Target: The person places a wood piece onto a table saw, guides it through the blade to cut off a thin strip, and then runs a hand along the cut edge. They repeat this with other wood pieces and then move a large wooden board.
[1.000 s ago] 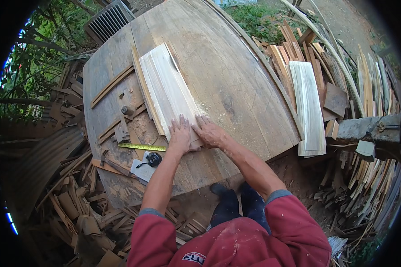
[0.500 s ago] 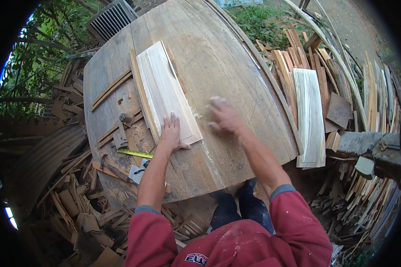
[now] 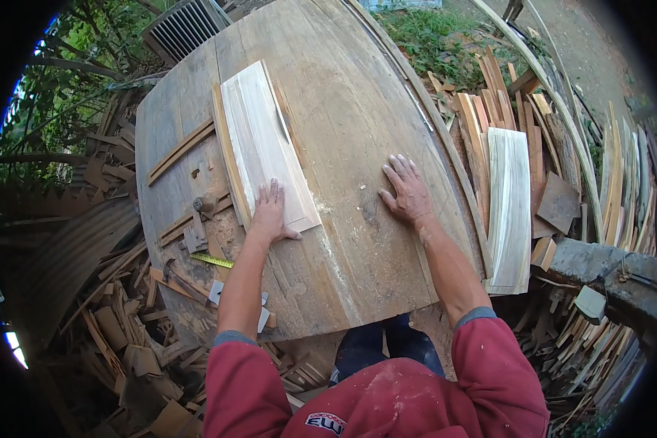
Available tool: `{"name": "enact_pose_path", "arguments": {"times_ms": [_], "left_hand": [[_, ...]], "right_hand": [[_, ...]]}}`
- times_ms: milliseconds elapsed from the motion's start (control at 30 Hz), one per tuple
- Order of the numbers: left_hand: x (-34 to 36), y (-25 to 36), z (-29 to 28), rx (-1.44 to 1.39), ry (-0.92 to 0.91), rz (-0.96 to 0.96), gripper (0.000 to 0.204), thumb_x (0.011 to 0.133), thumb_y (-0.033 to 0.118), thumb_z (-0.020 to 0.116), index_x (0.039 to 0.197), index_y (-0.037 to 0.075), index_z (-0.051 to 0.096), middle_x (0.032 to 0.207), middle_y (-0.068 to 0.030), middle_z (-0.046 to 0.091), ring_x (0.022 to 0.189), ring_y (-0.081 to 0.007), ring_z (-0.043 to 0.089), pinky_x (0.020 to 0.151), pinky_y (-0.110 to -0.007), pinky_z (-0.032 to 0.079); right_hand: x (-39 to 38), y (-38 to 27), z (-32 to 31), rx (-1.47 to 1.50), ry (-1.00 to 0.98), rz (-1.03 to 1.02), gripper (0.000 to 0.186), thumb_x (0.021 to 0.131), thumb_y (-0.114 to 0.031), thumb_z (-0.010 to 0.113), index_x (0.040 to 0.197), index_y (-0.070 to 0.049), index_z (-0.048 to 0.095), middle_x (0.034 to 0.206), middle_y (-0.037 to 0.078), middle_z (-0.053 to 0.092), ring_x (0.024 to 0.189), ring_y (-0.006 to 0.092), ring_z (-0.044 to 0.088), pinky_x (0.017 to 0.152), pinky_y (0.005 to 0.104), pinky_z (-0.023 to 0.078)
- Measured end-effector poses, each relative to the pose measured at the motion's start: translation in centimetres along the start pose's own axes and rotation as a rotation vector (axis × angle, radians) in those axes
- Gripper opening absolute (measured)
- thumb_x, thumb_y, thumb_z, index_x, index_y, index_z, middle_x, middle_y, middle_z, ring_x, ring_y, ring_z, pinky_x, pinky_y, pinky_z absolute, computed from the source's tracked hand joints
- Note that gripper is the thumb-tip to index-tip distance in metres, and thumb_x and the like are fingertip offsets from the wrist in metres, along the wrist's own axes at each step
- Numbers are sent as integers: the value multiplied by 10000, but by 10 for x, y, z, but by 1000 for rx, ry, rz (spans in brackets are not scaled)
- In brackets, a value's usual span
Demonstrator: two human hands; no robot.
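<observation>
A pale wooden board [image 3: 255, 120] lies lengthwise on a large weathered wooden worktop [image 3: 350, 102], with a narrow strip [image 3: 226, 150] along its left side. My left hand [image 3: 271, 210] rests open on the board's near left end. To the right of the board, my right hand [image 3: 407, 191] lies open on the dusty tabletop, fingers spread. Left of my left forearm are a yellow tape blade [image 3: 210, 258], its case mostly hidden, a hammer [image 3: 181, 279], small wood offcuts [image 3: 195, 237] and paired slats [image 3: 179, 150].
Another pale board [image 3: 507, 208] stands beyond the right edge among leaning wood strips [image 3: 489, 109]. A concrete beam [image 3: 606, 270] juts at the right. Scrap wood [image 3: 124, 347] and corrugated sheeting [image 3: 73, 263] lie at the left. A slatted crate [image 3: 186, 29] sits behind the worktop.
My right hand has left the board's near end and moved right onto the tabletop. The board and my left hand have moved away from me and slightly left.
</observation>
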State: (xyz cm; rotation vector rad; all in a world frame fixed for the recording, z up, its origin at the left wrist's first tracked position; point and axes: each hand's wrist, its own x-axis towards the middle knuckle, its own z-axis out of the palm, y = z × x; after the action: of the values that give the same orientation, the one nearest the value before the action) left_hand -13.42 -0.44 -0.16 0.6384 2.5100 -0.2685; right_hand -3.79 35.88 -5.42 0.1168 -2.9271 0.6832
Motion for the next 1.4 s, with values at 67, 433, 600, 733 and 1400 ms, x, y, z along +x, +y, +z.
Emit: {"name": "enact_pose_path", "arguments": {"times_ms": [67,433,600,733,1400], "left_hand": [[9,-6,-4,5,1,-3,1530,448,669,908,1594,-16,160,1679,-222,95,1515,-510,120,1239,-539,196],[47,-31,-24,21,12,4,1542,445,694,893,1594,-23,156,1677,-227,105,1519,-507,99,1247,-521,181],[67,-44,-33,5,16,-4,1542,452,676,902,1599,-15,138,1683,-213,92,1528,-485,98,1248,-518,181],[82,-52,-42,17,-2,-14,1548,453,668,907,1604,-5,121,1686,-203,84,1533,-472,93,1249,-518,185],[157,-101,-72,6,41,-15,1563,423,640,929,1607,14,123,1691,-181,88,1530,-470,120,1236,-540,219]], "right_hand": [[2,1,1,3,2,1,599,888,-362,666,1390,-62,534,1533,161,434,1470,322,342,1240,448,230],[8,-4,-3,62,16,35,544,881,-282,694,1362,-66,562,1509,163,466,1455,337,373,1232,465,251],[10,-3,-1,44,26,30,525,875,-288,689,1337,-67,576,1495,159,476,1441,331,390,1220,459,274],[10,-3,-1,52,27,37,520,873,-279,694,1334,-69,579,1493,158,478,1439,330,395,1218,464,277],[15,-4,-3,66,-7,68,524,850,-230,710,1333,-69,588,1497,155,483,1444,333,395,1215,477,279]]}}
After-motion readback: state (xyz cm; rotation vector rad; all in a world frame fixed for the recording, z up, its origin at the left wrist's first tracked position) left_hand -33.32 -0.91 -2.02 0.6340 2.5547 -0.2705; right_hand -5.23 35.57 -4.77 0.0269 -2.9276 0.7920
